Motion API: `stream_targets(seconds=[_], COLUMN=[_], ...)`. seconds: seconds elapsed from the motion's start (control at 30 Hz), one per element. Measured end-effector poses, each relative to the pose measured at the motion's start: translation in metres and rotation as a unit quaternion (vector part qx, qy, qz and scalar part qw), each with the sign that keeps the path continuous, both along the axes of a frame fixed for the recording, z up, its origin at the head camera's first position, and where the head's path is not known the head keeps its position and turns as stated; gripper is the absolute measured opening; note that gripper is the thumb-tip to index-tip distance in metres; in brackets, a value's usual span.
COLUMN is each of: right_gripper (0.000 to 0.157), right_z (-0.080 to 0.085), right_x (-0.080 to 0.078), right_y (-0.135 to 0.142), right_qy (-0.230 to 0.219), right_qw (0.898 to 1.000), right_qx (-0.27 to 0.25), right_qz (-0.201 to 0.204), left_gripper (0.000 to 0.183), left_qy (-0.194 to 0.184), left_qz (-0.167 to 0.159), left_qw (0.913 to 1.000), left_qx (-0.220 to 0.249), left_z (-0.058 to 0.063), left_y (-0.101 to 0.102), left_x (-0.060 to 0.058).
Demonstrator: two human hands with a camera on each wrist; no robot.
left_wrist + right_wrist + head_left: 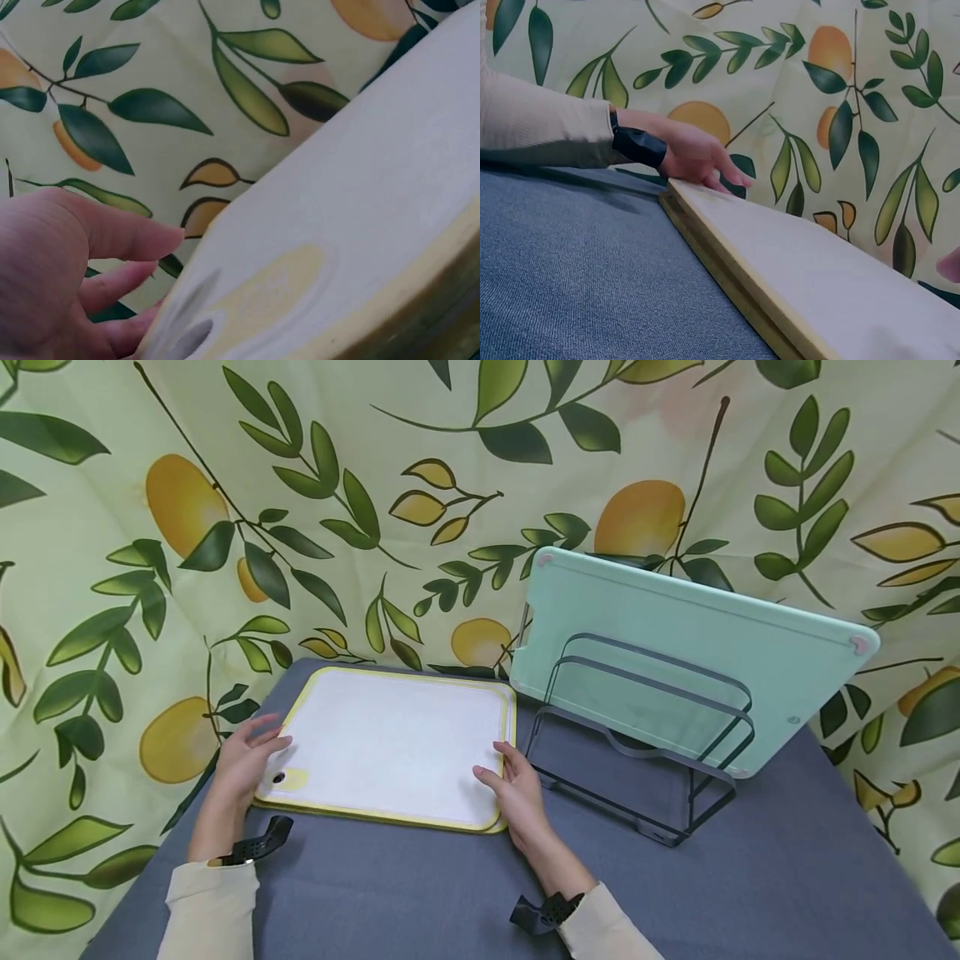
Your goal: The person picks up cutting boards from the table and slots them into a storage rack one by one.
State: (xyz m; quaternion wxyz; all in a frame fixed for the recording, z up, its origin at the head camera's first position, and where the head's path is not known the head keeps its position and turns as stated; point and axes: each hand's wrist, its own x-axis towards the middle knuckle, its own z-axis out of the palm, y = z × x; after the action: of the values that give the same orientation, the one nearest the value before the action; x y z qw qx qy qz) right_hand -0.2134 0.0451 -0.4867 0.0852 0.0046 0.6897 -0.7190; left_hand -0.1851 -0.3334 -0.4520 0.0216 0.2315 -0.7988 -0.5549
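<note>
A white cutting board (390, 743) with a yellow rim lies flat on a second yellow-edged board (750, 307), their layered edges showing in the right wrist view. My left hand (246, 760) is at the left edge, beside the dark hole in the corner. Its thumb (135, 236) extends toward the rim with the fingers lower along the edge. At the opposite side, my right hand (519, 793) has its thumb over the white surface and its fingers by the right edge. Both hands look loose, with fingers spread around the edges.
Right of the stack stands a dark wire rack (645, 743), holding a mint-green cutting board (675, 643) that leans back at a tilt. A grey-blue cloth (390, 893) covers the table. Behind hangs a curtain (420, 435) printed with leaves and fruit.
</note>
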Motion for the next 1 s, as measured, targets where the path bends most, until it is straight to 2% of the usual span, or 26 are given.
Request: stream_targets(seconds=[0.13, 0.23, 0.37, 0.47, 0.73, 1.0], right_gripper=[0.063, 0.063, 0.063, 0.063, 0.063, 0.065], right_z=[-0.002, -0.002, -0.002, -0.002, -0.003, -0.003], right_x=[0.000, 0.000, 0.000, 0.001, 0.002, 0.002], right_y=[0.000, 0.000, 0.000, 0.000, -0.002, -0.004], right_qy=[-0.002, -0.004, -0.003, -0.001, 0.014, 0.020], right_qw=[1.000, 1.000, 1.000, 1.000, 1.000, 1.000], right_qx=[0.001, -0.002, -0.001, 0.002, 0.005, 0.009], right_qz=[0.001, 0.001, 0.002, 0.004, 0.004, -0.020], left_gripper=[0.073, 0.074, 0.072, 0.070, 0.057, 0.047], left_qy=[-0.035, -0.052, -0.056, -0.054, -0.039, -0.008], left_qz=[0.018, 0.018, 0.004, 0.013, 0.087, 0.159], left_qw=[0.9990, 0.9984, 0.9983, 0.9983, 0.9954, 0.9872], left_qx=[0.022, 0.011, -0.016, -0.019, -0.010, 0.006], left_z=[-0.005, -0.007, -0.011, -0.013, -0.018, -0.021], left_y=[-0.002, -0.001, 0.000, 0.002, 0.006, 0.008], left_x=[0.000, -0.001, -0.002, -0.003, -0.006, -0.010])
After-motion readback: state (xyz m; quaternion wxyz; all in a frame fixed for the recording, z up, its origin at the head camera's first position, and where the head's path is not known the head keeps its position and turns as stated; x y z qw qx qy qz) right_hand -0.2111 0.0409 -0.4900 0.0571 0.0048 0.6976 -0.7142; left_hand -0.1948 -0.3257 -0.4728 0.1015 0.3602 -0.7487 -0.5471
